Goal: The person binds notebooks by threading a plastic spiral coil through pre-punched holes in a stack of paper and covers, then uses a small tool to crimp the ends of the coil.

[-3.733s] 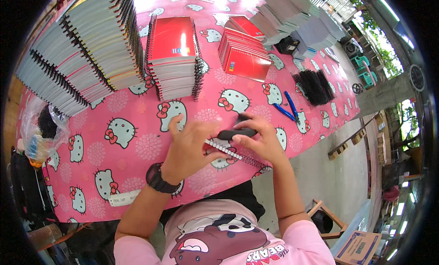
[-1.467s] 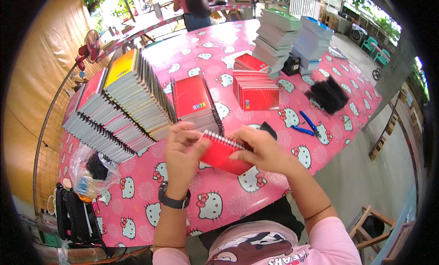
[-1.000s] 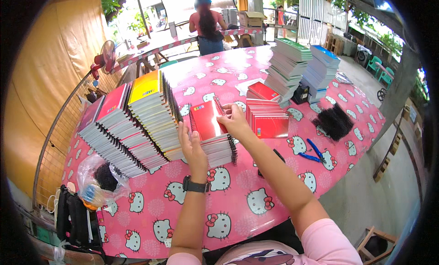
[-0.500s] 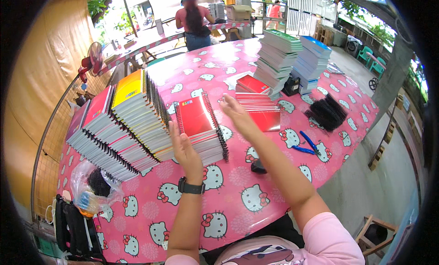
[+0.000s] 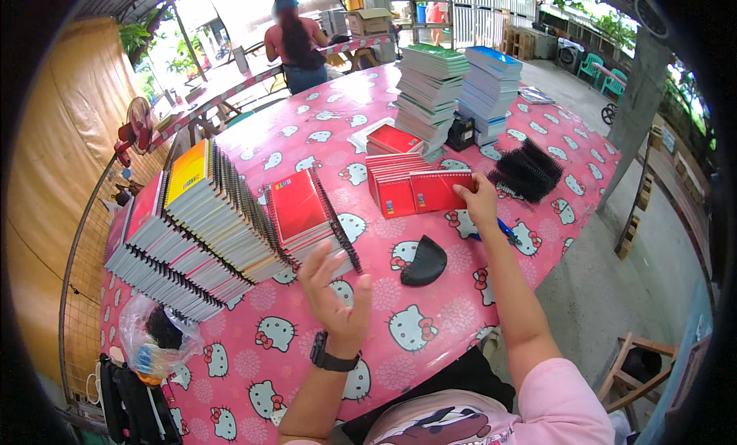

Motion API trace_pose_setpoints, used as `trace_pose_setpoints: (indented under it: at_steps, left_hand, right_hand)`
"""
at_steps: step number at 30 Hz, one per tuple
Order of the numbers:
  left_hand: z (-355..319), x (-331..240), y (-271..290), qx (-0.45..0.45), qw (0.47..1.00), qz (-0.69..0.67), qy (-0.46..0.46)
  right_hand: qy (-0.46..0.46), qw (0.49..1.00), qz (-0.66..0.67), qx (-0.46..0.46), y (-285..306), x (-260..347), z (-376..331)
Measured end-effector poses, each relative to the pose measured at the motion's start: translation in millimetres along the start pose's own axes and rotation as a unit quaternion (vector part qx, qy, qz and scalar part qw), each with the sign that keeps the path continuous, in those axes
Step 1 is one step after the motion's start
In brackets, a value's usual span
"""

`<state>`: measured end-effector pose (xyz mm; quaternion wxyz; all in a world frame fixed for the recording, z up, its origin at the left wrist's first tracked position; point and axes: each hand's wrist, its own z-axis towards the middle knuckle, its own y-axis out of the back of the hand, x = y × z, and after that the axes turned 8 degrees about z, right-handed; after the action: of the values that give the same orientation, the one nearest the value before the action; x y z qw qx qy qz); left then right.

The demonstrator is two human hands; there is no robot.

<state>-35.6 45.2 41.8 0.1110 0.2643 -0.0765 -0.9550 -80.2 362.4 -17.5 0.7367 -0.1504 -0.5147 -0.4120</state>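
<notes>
My right hand (image 5: 480,204) pinches the right end of a red booklet (image 5: 441,190), thumb on its cover. A row of small holes seems to run along the booklet's upper edge. It lies at the front of a leaning row of red booklets (image 5: 391,166). My left hand (image 5: 335,295) is raised over the table with fingers apart and nothing in it. Just beyond it stands a stack of red spiral-bound notebooks (image 5: 298,206). A black half-round object (image 5: 424,261) lies between my hands. Blue-handled pliers (image 5: 503,232) are partly hidden behind my right wrist.
Tall stacks of yellow (image 5: 201,180) and pink-red (image 5: 146,207) spiral notebooks stand left. Green (image 5: 431,92) and blue (image 5: 491,84) booklet stacks rise at the back. Black binding coils (image 5: 530,171) lie right. A plastic bag (image 5: 157,337) sits near left. Another person (image 5: 298,46) stands beyond the table.
My right hand has moved right and nearer and has taken hold of a red booklet. My left hand has moved away from the notebook stacks toward me. The view has shifted slightly.
</notes>
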Motion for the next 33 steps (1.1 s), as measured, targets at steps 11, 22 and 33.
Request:
trace_pose_setpoints:
  at_steps: [11, 22, 33]
  left_hand:
    - [-68.4, 18.7, -18.0, 0.174, 0.873, -0.263, 0.372]
    - [-90.4, 48.1, -11.6, 0.214, 0.840, -0.286, 0.409]
    - [-89.6, 50.8, -7.2, 0.225, 0.840, -0.286, 0.403]
  right_hand:
    - [-0.088, 0.948, 0.188, 0.241, 24.0, 66.1, -167.3]
    - [-0.068, 0.915, 0.305, 0.257, 17.6, 40.7, -179.1]
    - [0.020, 0.936, 0.238, 0.260, 9.2, 23.7, -173.2]
